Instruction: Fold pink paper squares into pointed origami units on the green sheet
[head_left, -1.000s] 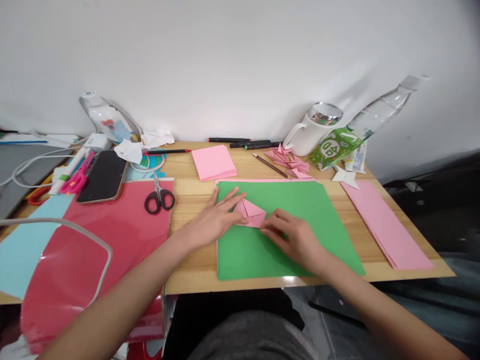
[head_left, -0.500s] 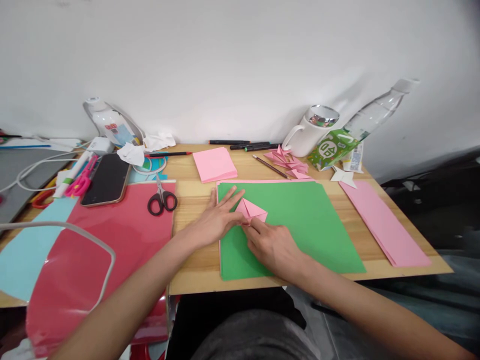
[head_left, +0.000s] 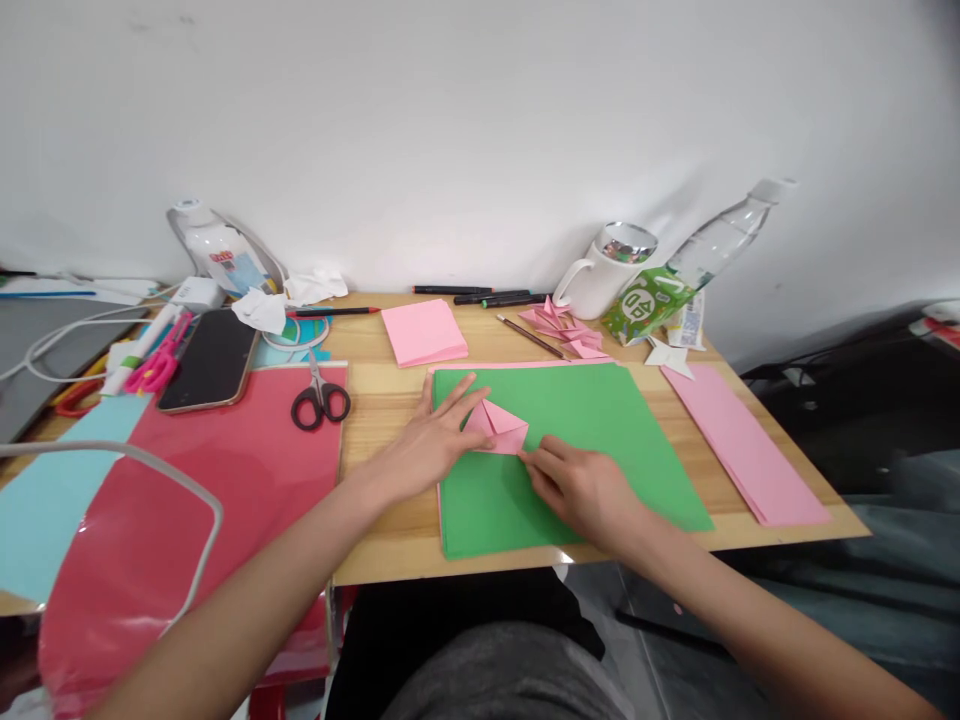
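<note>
A folded pink paper [head_left: 504,430] with crossing creases lies on a stack of green sheets [head_left: 600,470]. My left hand [head_left: 431,445] rests at its left side with fingers spread and the thumb pressing on the paper. Curled up at the paper's lower right corner is my right hand [head_left: 581,485], its thumb and index finger closed at that corner. Part of the paper's left edge is hidden under the left fingers.
Behind the green stack are a pad of pink squares [head_left: 424,333], a pencil [head_left: 532,336], folded pink pieces [head_left: 566,325] and a white mug [head_left: 600,275]. Pink strips [head_left: 742,445] lie right. Black-handled scissors [head_left: 320,400] and a phone [head_left: 210,360] lie left, on a red folder [head_left: 225,480].
My right hand has slid right along the paper's lower edge to its right corner, uncovering more of the paper. My left hand stays nearly in place. The view has shifted slightly.
</note>
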